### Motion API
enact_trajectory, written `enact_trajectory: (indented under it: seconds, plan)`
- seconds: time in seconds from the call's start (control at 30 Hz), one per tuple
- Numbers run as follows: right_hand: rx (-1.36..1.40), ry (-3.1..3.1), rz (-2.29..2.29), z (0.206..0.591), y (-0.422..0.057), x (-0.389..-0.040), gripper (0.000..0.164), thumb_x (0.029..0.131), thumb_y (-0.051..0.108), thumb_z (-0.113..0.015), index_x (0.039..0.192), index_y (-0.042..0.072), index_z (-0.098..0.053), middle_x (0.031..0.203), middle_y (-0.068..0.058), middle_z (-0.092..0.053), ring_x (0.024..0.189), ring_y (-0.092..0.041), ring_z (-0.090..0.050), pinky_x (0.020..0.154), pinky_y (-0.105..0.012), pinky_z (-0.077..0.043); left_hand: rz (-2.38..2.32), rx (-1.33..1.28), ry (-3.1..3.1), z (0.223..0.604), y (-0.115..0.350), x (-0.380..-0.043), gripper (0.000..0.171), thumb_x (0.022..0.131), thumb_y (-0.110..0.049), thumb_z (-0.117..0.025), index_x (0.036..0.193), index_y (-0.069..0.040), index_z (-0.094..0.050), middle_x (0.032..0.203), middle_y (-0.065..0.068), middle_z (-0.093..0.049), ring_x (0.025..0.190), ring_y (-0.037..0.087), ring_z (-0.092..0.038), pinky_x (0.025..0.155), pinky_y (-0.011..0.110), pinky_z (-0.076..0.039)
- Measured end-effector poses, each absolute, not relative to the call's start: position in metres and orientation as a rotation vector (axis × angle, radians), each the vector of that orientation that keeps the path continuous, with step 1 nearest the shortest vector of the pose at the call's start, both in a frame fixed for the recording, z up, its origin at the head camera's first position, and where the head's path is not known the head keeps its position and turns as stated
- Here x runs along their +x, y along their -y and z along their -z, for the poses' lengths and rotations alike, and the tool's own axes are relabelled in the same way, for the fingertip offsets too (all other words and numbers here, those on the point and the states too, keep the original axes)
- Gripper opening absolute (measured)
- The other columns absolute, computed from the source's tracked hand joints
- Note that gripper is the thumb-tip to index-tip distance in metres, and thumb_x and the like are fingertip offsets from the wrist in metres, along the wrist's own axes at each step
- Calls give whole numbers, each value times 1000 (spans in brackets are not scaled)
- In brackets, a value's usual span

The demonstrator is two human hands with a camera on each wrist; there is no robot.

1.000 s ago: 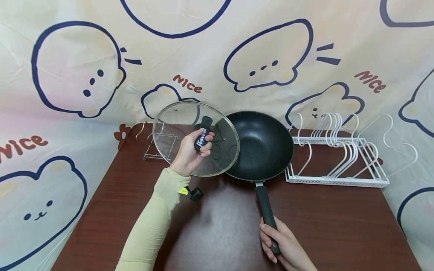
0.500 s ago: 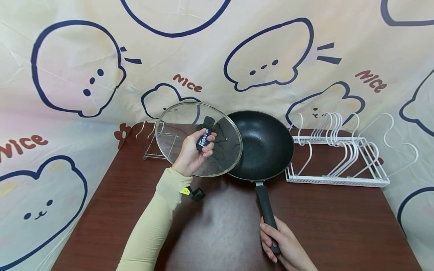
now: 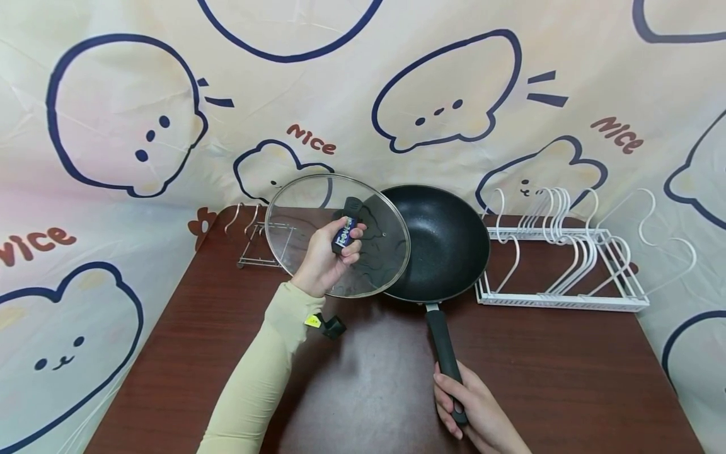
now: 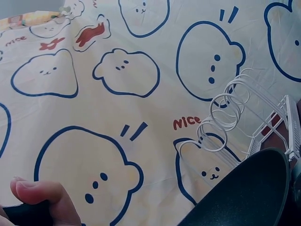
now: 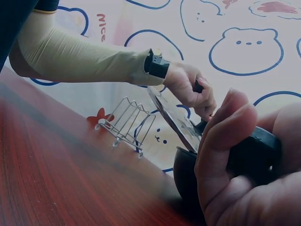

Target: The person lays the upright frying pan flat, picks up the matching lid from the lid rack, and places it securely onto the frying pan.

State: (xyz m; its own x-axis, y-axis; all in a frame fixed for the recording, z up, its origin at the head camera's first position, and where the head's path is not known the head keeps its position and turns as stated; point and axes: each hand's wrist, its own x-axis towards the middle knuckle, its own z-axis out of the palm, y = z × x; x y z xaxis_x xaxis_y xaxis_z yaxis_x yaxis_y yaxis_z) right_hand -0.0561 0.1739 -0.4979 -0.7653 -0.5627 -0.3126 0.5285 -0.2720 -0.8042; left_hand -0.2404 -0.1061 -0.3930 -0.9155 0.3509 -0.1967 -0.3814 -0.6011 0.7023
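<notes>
My left hand [image 3: 326, 261] grips the black knob [image 3: 353, 207] of a round glass lid [image 3: 386, 265] with a metal rim. Tilted up, the lid covers the left edge of a black wok [image 3: 445, 246] in the head view. In the right wrist view the lid's lower edge is close to the wok's rim [image 5: 180, 149]; whether they touch I cannot tell. My right hand [image 3: 473, 403] has its fingers curled round the wok's long dark handle [image 3: 441, 334]. The left wrist view catches my left thumb [image 4: 35, 192] on the black knob and part of the wok [image 4: 249, 193].
A small silver wire rack [image 3: 258, 260] stands at the back left, partly behind the lid. To the right of the wok is a white rack [image 3: 567, 303] with curved wire dividers. Both sit on a brown wooden table [image 3: 544, 372], against a printed cloth backdrop [image 3: 351, 94].
My left hand and the lid have shifted slightly right and a little lower, covering more of the wok in view. The right hand and wok have stayed nearly still.
</notes>
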Motion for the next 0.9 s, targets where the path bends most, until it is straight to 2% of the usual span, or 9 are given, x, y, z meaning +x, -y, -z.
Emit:
enact_trajectory:
  seconds: [0.9]
  plan:
    - [-95, -1262, 2101, 499, -173, -55, 13, 113, 20, -41, 113, 8, -44, 71, 7, -47, 51, -6, -52, 43, -19, -42, -2487, -17, -1057, 399, 96, -242, 35, 114, -27, -25, 123, 3, -39, 82, -3, -45, 47, 5, -37, 44, 16, -31]
